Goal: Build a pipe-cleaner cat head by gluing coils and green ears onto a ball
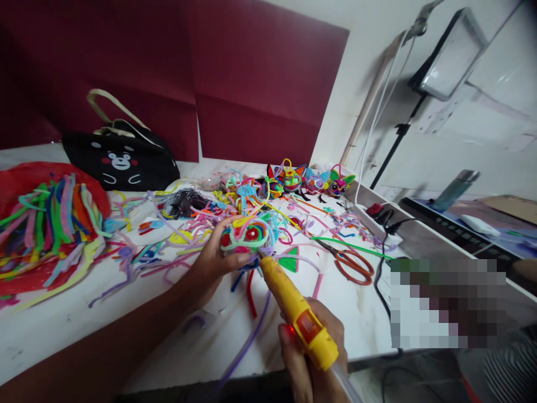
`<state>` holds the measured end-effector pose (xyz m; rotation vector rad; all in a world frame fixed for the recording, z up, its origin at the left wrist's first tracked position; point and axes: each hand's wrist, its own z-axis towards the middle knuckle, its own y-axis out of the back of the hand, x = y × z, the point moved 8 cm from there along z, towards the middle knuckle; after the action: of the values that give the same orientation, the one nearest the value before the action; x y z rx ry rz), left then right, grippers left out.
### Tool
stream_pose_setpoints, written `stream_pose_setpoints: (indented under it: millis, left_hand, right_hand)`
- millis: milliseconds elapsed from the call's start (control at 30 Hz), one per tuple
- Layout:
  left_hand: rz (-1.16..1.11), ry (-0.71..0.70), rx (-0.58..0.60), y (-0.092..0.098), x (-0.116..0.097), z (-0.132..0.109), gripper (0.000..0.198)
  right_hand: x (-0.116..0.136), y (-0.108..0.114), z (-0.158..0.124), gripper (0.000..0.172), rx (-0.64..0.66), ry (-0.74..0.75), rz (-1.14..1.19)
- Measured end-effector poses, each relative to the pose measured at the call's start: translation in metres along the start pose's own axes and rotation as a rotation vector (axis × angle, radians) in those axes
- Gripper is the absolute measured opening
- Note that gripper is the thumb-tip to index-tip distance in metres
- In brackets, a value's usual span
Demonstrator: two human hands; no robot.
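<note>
My left hand (218,258) grips a small animal head (247,236) made of coiled pipe cleaners, with round red eyes and mint-green outlines. In my right hand (312,347) is a yellow hot glue gun (289,299), its red light lit and a clear glue stick coming out of its back end. The gun's nozzle points at the lower right edge of the head, touching or nearly so. A green triangle with a pink edge (289,259) lies just right of the head. Purple and red pipe cleaners lie below it on the white table.
Orange-handled scissors (352,264) and a black cable (380,280) lie to the right. Several finished animal heads (316,180) stand at the back. A red bag of pipe cleaners (19,187) and a black bear bag (121,162) are at left. Loose pipe cleaners (193,224) cover the table's middle.
</note>
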<state>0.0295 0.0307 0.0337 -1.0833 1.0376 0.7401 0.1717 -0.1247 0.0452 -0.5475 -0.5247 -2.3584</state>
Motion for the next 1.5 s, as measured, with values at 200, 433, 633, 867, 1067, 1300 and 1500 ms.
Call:
stream_pose_setpoints:
  millis: [200, 433, 633, 867, 1067, 1300, 1500]
  left_hand:
    - [-0.021, 0.004, 0.022, -0.0006, 0.0006, 0.0007, 0.093]
    - [0.006, 0.028, 0.004, 0.0019, 0.0024, -0.0005, 0.089]
    - [-0.032, 0.024, -0.004, -0.0008, 0.0011, -0.0012, 0.086]
    - [-0.02, 0.018, -0.021, 0.0003, 0.0006, -0.0008, 0.084]
    - [0.002, 0.017, -0.033, 0.0023, 0.0013, 0.0001, 0.083]
    - [0.01, 0.024, -0.035, 0.0017, 0.0006, -0.0004, 0.084]
    - [0.002, 0.036, -0.011, 0.0006, 0.0006, -0.0014, 0.088]
  right_hand:
    - [0.0012, -0.0029, -0.0056, 0.014, -0.024, 0.019, -0.01]
    - [-0.0051, 0.0006, -0.0032, 0.018, -0.017, -0.052, -0.021]
    - [-0.0012, -0.0013, -0.0037, 0.014, -0.004, -0.002, 0.011]
    - [0.0006, -0.0024, -0.0066, 0.016, 0.008, 0.062, 0.031]
    - [-0.0016, -0.0008, -0.0012, 0.017, -0.015, 0.025, -0.014]
    - [-0.0016, -0.0003, -0.0033, 0.017, -0.035, 0.028, -0.013]
    - [-0.0005, -0.0017, -0.0028, 0.015, -0.002, 0.039, -0.001]
